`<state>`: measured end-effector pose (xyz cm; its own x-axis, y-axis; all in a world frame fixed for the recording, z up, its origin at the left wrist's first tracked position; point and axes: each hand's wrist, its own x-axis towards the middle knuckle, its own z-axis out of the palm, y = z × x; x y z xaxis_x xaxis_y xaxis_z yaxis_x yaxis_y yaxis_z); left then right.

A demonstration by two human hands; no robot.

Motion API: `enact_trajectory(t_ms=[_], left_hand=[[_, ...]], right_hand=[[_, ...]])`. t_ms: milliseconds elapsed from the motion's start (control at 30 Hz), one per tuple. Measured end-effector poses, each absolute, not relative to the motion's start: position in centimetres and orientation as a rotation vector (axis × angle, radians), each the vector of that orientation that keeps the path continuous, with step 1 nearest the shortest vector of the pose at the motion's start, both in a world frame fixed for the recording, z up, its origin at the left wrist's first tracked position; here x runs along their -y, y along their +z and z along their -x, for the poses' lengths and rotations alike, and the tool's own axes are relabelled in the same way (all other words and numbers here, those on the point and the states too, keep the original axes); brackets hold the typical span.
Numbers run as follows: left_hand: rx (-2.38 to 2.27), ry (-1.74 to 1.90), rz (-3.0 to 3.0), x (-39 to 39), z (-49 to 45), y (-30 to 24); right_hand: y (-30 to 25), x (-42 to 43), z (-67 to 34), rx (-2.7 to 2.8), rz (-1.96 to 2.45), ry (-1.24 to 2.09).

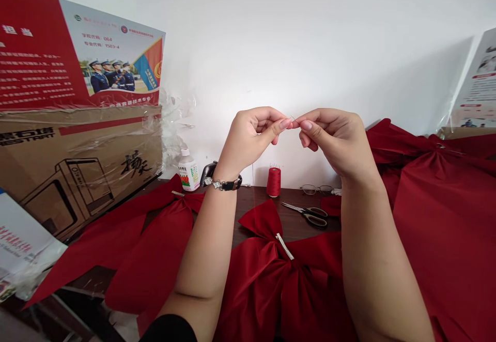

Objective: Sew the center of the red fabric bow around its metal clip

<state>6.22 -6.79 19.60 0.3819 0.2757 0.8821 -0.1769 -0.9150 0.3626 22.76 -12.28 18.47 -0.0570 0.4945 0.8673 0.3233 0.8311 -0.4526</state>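
Both my hands are raised against the white wall, fingertips almost meeting. My left hand, with a watch and bracelet on its wrist, is closed in a pinch; a fine red thread hangs below it. My right hand pinches a thin needle, whose tip shows between the two hands. Below them lies a red fabric bow with a pale clip at its gathered middle. Behind it stands a red thread spool with several needles stuck in its top.
Black-handled scissors and eyeglasses lie on the dark table. A white bottle stands by a large cardboard box at left. More red bows lie at left and right.
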Motion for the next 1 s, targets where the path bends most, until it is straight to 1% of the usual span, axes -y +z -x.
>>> enact_trajectory(t_ms=[233,567,1000], left_hand=[[-0.081,1.58,-2.219,6.47,-6.25,19.52],[-0.114,1.613,-2.246,6.85,-6.44,19.53],[-0.103,1.637,-2.255,7.09,-6.48,19.45]], right_hand=[[18.46,12.33,-22.56,1.647,0.674,0.026],[18.36,12.26,-22.63,1.651,0.675,-0.005],[18.29,12.03,-22.77,1.641,0.632,0.074]])
